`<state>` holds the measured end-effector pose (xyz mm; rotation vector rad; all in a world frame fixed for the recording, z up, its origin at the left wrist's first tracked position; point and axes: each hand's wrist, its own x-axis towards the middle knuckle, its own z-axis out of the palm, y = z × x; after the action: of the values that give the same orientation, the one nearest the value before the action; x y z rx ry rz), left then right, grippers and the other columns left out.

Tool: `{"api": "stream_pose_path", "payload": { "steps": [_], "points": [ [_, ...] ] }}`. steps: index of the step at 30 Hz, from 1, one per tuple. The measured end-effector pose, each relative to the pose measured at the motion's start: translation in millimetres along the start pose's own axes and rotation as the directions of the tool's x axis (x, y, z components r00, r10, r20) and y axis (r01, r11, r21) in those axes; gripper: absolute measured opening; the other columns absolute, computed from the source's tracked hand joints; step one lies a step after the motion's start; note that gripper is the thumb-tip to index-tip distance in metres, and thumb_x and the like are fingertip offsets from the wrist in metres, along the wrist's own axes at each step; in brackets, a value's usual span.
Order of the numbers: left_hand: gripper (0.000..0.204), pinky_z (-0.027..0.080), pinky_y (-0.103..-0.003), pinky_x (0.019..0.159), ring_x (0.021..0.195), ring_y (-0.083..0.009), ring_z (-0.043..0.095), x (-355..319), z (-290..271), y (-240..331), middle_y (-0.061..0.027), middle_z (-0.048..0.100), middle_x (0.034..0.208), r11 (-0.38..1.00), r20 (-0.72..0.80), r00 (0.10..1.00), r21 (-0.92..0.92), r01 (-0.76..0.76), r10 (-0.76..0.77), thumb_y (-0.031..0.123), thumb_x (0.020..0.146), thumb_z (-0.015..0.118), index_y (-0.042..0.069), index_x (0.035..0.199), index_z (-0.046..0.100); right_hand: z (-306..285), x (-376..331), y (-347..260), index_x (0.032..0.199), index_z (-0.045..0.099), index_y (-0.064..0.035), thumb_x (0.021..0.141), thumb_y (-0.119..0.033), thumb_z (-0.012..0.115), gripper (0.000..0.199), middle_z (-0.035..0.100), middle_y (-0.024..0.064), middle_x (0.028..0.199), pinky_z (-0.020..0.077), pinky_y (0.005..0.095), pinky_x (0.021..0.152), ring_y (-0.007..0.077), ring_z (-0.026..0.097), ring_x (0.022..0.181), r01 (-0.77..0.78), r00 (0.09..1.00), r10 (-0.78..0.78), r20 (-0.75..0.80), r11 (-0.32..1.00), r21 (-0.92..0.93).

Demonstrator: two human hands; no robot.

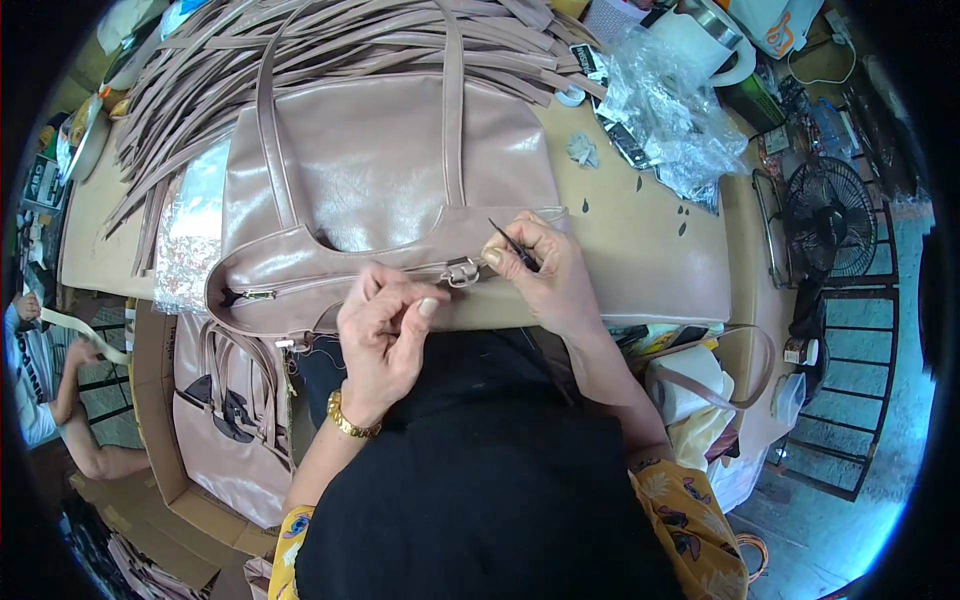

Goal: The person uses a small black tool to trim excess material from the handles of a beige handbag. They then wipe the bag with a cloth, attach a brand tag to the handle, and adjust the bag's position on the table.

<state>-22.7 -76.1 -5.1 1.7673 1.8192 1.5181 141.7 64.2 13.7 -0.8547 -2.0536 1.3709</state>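
Pink leather bag (390,170); hands curled at its metal ring (462,271)

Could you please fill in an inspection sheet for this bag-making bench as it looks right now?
Surface: tan table, mostly covered.
Job's things: dusty-pink handbag lying flat; metal ring at its zip edge.
Clutter: pile of pink straps; crumpled clear plastic; tape roll.
Grippers: left hand pinching by the bag's edge; right hand holding a thin dark tool.
Cables: nothing seen.
Surroundings: black fan; carton of finished bags; another person's arm.
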Motion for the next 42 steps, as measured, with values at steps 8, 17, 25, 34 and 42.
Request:
{"api": "stream_pose_path", "payload": {
  "steps": [8,17,25,34,42],
  "points": [
    [0.032,0.046,-0.017,0.060,0.069,-0.0039,0.054,11,24,3,-0.0064,0.069,0.109,0.618,0.392,0.767,-0.454,0.642,-0.508,0.022,0.104,0.056,0.001,0.127,0.063,0,-10,3,0.085,0.064,0.0001,0.092,-0.015,0.069,0.017,0.051,0.0015,0.079,0.0380,0.0262,0.068,0.0096,0.047,0.074,-0.049,0.997,0.044,0.056,0.994,0.094],
    [0.015,0.047,-0.030,0.065,0.073,-0.0216,0.060,-2,29,17,-0.0071,0.063,0.083,0.975,0.116,0.972,-0.064,0.211,-0.203,0.003,0.075,0.080,0.000,0.088,0.073,7,-35,-20,0.089,0.065,-0.0009,0.076,-0.001,0.074,0.015,0.056,0.0094,0.083,0.0468,0.0347,0.067,0.0253,0.060,0.075,0.002,1.000,0.004,0.027,0.982,-0.190],
    [0.010,0.049,-0.024,0.061,0.068,-0.0083,0.058,-28,33,5,-0.0039,0.060,0.084,0.641,0.352,0.791,-0.463,0.612,-0.501,0.009,0.098,0.062,0.001,0.094,0.058,-24,-76,-35,0.111,0.064,-0.0058,0.078,-0.005,0.077,0.035,0.057,0.0106,0.097,0.0527,0.0382,0.070,0.0287,0.064,0.085,0.101,0.983,-0.173,-0.068,0.807,-0.582],
    [0.011,0.047,-0.024,0.061,0.068,-0.0104,0.057,-38,36,3,-0.0069,0.059,0.084,0.876,0.189,0.927,-0.310,0.370,-0.324,0.007,0.098,0.061,0.001,0.090,0.056,-1,-85,-18,0.104,0.062,-0.0090,0.080,-0.016,0.076,0.029,0.055,0.0081,0.095,0.0513,0.0384,0.062,0.0275,0.064,0.070,0.167,0.979,-0.203,0.006,0.791,-0.588],
    [0.013,0.053,-0.031,0.060,0.075,-0.0245,0.067,-32,37,14,-0.0120,0.066,0.091,0.997,-0.005,1.000,-0.070,-0.014,0.014,-0.004,0.083,0.071,0.001,0.090,0.061,10,-82,-11,0.096,0.060,-0.0091,0.080,-0.017,0.075,0.023,0.053,0.0076,0.091,0.0508,0.0375,0.060,0.0259,0.063,0.067,0.162,0.973,-0.229,-0.019,0.744,-0.648]
  ]
}}
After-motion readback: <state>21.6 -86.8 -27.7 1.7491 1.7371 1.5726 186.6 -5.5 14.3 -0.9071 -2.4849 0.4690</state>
